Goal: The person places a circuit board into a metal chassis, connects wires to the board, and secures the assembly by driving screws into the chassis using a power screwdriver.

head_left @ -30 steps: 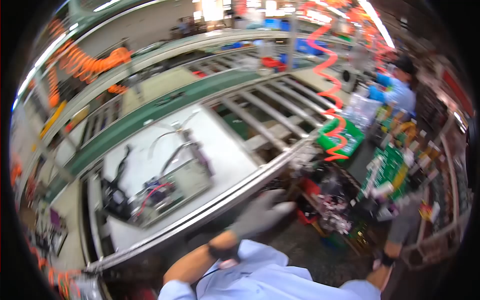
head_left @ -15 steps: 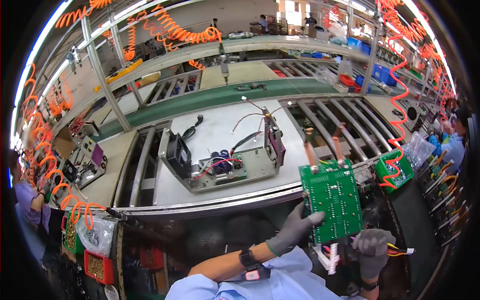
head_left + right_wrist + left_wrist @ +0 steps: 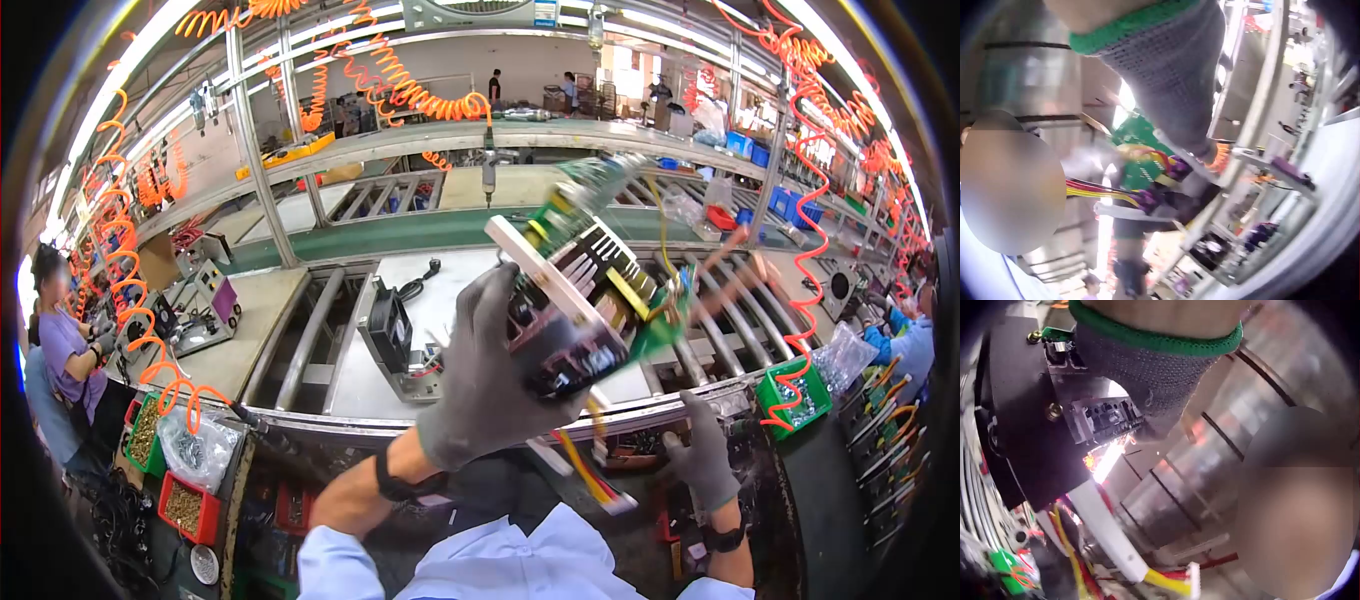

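Note:
My gloved left hand (image 3: pixel 470 370) grips a circuit board assembly (image 3: pixel 615 290) by its side, raised and tilted over the bench. White strips, heat sinks and copper leads show on it, and red, yellow and black wires (image 3: pixel 585 470) dangle below. In the left wrist view a dark plate (image 3: pixel 1029 412) of the assembly lies beside the glove. My gloved right hand (image 3: pixel 705 455) is apart from it, lower right, thumb and fingers spread with nothing between them. Behind the left hand, a metal chassis with a black fan (image 3: pixel 385 335) stands on the white board (image 3: pixel 350 385), partly hidden.
Metal rollers (image 3: pixel 320 335) flank the white board. A green bin (image 3: pixel 795 395) of small parts stands at right under a coiled orange hose (image 3: pixel 800 230). A red bin (image 3: pixel 188 505) of screws is at lower left. A screwdriver (image 3: pixel 489 170) hangs overhead. One person (image 3: pixel 75 350) sits at left.
The circuit board assembly has risen and moved left, turning from its green face to its component side. My right hand has let go of it. The head view has shifted too.

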`<state>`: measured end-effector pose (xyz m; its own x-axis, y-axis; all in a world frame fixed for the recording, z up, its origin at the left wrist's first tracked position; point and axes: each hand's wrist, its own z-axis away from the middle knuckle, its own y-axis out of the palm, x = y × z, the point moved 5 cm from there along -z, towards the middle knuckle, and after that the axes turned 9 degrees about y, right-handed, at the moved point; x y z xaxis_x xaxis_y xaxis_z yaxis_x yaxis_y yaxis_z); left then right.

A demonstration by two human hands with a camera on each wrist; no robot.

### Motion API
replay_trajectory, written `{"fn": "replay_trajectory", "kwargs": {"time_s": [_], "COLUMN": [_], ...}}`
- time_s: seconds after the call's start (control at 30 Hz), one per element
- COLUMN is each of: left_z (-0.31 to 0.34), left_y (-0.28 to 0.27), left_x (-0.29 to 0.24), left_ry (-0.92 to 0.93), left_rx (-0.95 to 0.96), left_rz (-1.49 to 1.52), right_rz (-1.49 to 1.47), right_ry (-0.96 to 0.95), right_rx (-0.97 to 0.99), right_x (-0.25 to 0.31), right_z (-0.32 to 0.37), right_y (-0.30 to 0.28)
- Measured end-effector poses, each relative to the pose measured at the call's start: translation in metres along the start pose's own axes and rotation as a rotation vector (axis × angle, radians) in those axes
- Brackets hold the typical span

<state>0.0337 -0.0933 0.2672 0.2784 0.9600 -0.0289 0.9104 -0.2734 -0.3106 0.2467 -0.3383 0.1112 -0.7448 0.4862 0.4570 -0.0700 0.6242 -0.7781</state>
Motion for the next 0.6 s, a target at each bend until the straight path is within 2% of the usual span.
{"fn": "replay_trajectory", "kwargs": {"time_s": [0.1, 0.13, 0.23, 0.3, 0.37, 0.4, 0.43, 0.5, 0.53, 0.57, 0.6], "left_z": [-0.005, -0.003, 0.017, 0.026, 0.026, 0.020, 0.015, 0.008, 0.024, 0.057, 0.117], "left_y": [-0.003, -0.002, 0.014, 0.018, 0.018, 0.015, 0.008, -0.027, -0.047, -0.063, -0.062], "left_x": [-0.018, -0.025, -0.025, -0.029, -0.024, -0.027, -0.026, -0.018, -0.002, 0.022, 0.046], "left_ry": [0.213, 0.256, 0.456, 0.492, 0.477, 0.446, 0.507, 0.238, 0.076, -0.123, -0.331], "left_rx": [0.132, 0.173, 0.236, 0.279, 0.334, 0.308, 0.343, 0.276, 0.149, -0.017, -0.173], "left_rz": [-0.187, -0.262, -0.376, -0.433, -0.428, -0.441, -0.510, -0.285, -0.138, 0.095, 0.475], "right_rz": [-1.419, -1.514, -1.394, -1.738, -1.852, -1.782, -1.820, -1.908, -1.963, -1.986, -2.011], "right_ry": [0.139, 0.093, 0.328, 0.530, 0.610, 0.556, 0.568, 0.550, 0.539, 0.545, 0.549], "right_rx": [0.276, 0.405, 0.078, 0.058, 0.121, 0.187, 0.153, 0.108, 0.139, 0.165, 0.187], "right_x": [0.089, 0.096, 0.095, 0.095, 0.116, 0.117, 0.118, 0.125, 0.124, 0.123, 0.121], "right_z": [0.000, -0.001, -0.010, -0.007, -0.008, -0.011, -0.016, -0.024, -0.028, -0.029, -0.031], "right_y": [-0.016, -0.009, 0.024, 0.037, 0.030, 0.025, 0.025, 0.022, 0.022, 0.023, 0.023]}}
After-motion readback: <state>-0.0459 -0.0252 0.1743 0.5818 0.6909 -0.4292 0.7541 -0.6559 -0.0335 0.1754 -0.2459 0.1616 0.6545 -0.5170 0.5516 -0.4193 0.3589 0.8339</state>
